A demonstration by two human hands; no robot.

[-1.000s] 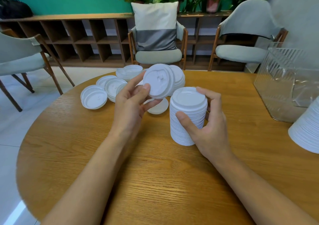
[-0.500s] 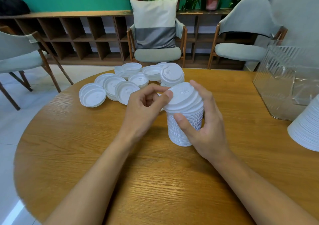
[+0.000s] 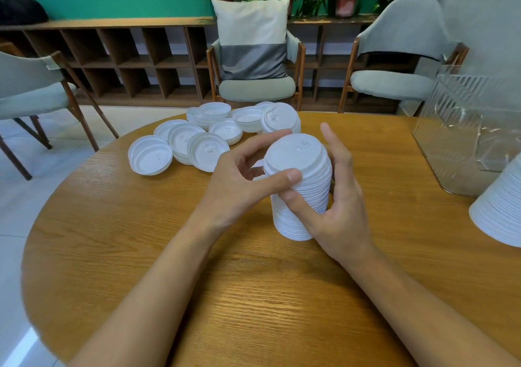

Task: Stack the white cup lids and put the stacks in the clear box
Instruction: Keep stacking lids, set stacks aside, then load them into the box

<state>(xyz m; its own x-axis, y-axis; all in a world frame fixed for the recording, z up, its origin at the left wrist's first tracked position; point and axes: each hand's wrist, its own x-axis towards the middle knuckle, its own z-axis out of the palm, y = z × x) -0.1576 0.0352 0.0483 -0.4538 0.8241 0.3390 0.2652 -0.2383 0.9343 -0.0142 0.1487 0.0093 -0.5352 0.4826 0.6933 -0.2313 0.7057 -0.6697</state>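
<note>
as left hand (image 3: 239, 182), right hand (image 3: 339, 214) hold one stack (image 3: 300, 166), one box (image 3: 462, 132) stands.

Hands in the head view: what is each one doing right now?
Left hand: pinches the top lid between thumb and forefinger.
Right hand: grips the lid stack around its side.

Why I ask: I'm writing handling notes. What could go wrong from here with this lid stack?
The tall stack is high and narrow; if the top lid, pinched by the left hand, seats crooked, it could topple once the right hand loosens. Lifting it to the clear box may shed lower lids, since the right hand grips only its middle.
</note>
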